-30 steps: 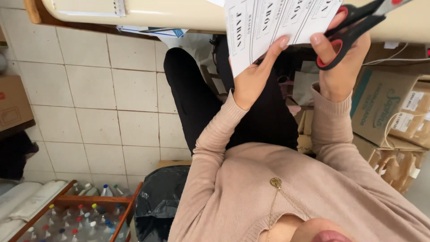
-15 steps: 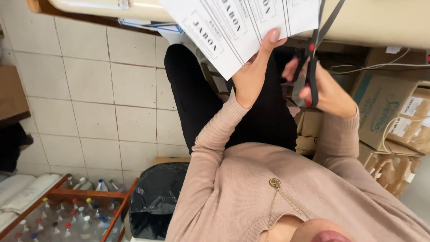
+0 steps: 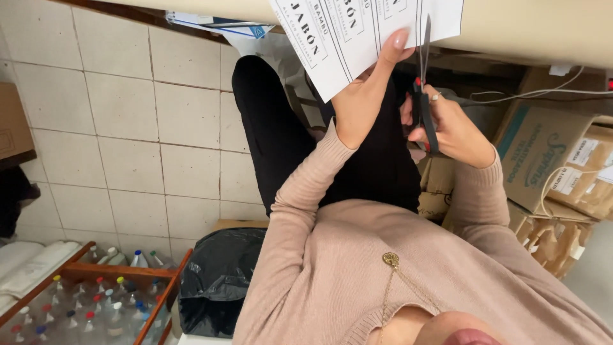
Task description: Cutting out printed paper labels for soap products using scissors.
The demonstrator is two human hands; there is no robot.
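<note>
My left hand [image 3: 365,96] pinches the lower edge of a white printed sheet of labels [image 3: 357,32], thumb on top, holding it out over my lap. My right hand [image 3: 447,128] grips black-handled scissors [image 3: 423,83] with a red pivot. Their blades point up and are into the sheet's lower edge, along a printed line just right of my left thumb. The top of the sheet runs out of view. I sit in a pink sweater and black trousers.
A beige table edge [image 3: 543,32] runs across the top. Cardboard boxes [image 3: 543,153] with cables stand at the right. A bin with a black bag [image 3: 217,281] sits below my left elbow. A wooden crate of capped bottles [image 3: 96,300] is at bottom left on the tiled floor.
The scissors came in from the right of the sheet, turned blades upward and entered the paper's lower edge. The sheet has been raised and moved slightly right.
</note>
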